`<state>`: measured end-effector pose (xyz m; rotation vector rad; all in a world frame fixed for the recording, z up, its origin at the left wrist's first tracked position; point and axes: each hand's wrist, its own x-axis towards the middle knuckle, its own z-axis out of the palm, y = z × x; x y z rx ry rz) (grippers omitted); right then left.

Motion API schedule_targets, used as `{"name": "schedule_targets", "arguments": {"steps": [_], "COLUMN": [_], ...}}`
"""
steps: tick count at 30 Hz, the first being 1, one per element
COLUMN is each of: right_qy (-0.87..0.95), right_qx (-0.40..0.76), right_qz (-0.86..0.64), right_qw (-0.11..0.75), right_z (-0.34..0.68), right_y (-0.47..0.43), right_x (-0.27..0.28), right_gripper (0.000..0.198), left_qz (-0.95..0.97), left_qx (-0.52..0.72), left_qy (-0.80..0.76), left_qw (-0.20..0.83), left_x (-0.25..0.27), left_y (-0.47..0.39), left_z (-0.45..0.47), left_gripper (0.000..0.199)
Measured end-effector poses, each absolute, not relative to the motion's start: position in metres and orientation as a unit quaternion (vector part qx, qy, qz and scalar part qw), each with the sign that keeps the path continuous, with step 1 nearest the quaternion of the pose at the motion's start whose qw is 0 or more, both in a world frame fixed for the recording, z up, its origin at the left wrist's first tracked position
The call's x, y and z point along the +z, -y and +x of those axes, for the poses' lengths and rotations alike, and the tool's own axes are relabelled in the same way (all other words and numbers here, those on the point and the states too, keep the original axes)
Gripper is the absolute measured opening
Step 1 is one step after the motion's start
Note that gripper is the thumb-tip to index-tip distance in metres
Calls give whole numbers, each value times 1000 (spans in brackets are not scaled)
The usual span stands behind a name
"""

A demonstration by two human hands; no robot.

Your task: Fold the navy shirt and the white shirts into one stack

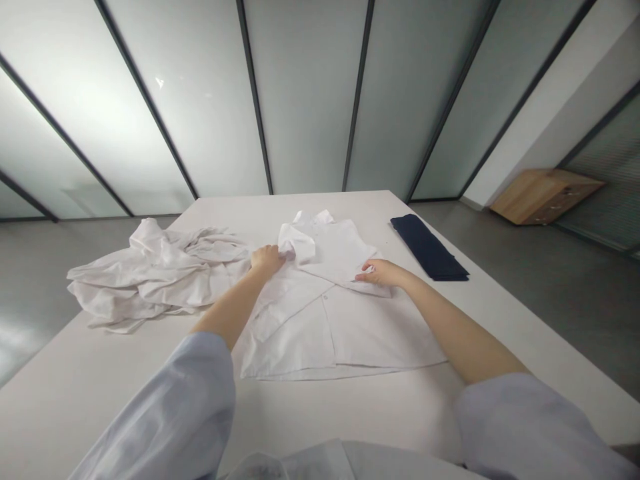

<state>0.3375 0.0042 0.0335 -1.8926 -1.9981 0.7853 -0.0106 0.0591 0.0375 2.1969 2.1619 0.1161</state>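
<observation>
A white shirt lies spread on the table in front of me, its hem toward me and its collar at the far end. My left hand is closed on the fabric at the shirt's left side, beside a bunched, turned-over part. At the right side, my right hand pinches a fold of the shirt between thumb and fingers. Part of a sleeve lies across the shirt's middle near the right hand. The fingertips of my left hand are partly hidden.
A loose heap of white garments rests on the left of the white table, partly over its edge. Folded dark navy cloth lies at the right. Beyond stand frosted glass panels and a wooden cabinet on the floor.
</observation>
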Motion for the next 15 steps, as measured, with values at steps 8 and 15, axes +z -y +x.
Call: {"name": "schedule_targets", "arguments": {"steps": [8, 15], "right_qy": [631, 475], "right_qx": [395, 468], "right_qz": [-577, -570], "right_qw": [337, 480], "right_z": [339, 344], "right_y": [2, 7], "right_x": [57, 53], "right_gripper": [28, 30], "left_qz": [674, 641], "left_qx": [70, 81], "left_qy": [-735, -763], "left_qw": [-20, -2], "left_x": [42, 45], "left_y": [-71, -75], "left_z": [-44, -70], "left_gripper": [32, 31]}}
